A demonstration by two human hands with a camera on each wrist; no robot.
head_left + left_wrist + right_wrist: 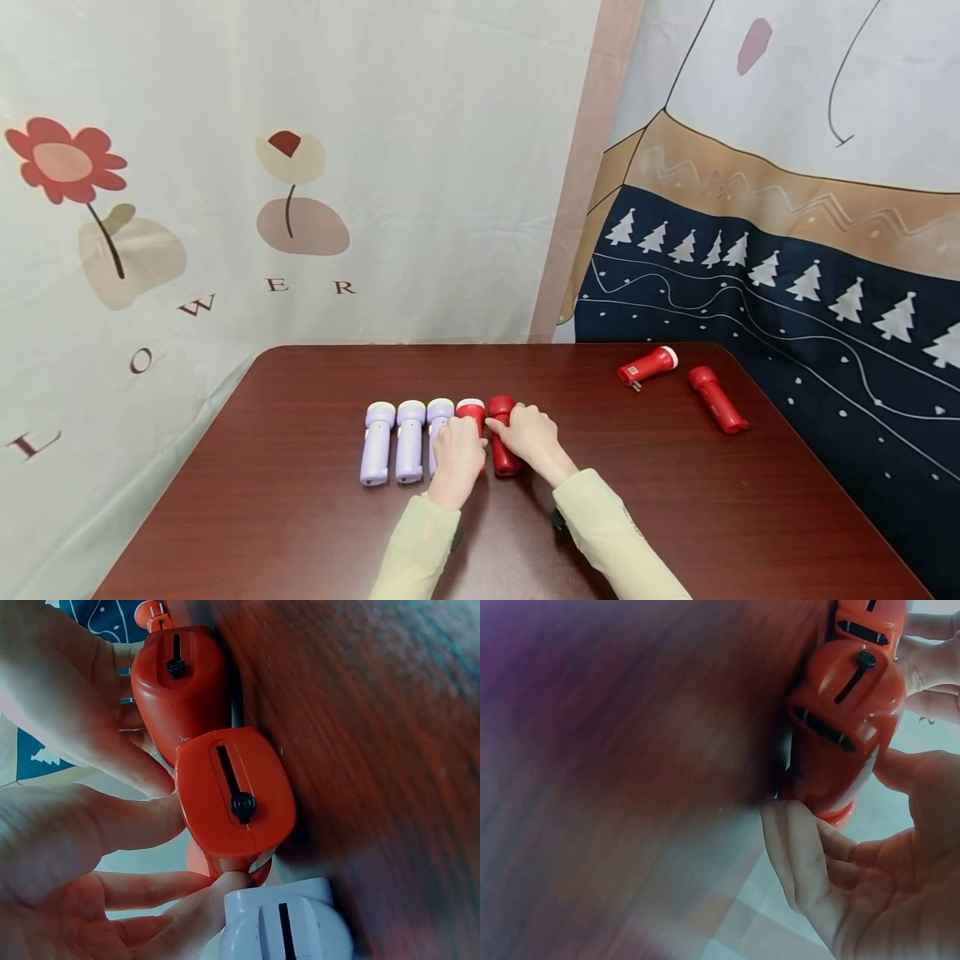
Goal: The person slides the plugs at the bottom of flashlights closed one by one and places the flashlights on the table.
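Note:
Three lilac flashlights (377, 446) and two red ones stand in a row, lenses away from the person. My left hand (459, 457) grips the white-rimmed red flashlight (471, 407), fourth from the left; in the left wrist view thumb and fingers hold this red body (236, 791) beside a lilac end (289, 922). The darker red flashlight (506, 462) at the right end is pinched by my right hand (531, 437); in the right wrist view its body (847, 697) lies between thumb and curled fingers. The two red flashlights touch in the left wrist view.
Two more red flashlights lie at the back right of the brown table (300, 533), one with a white rim (648, 365), the other all red (717, 400). Patterned cloths (450, 167) hang behind the table and on its right side.

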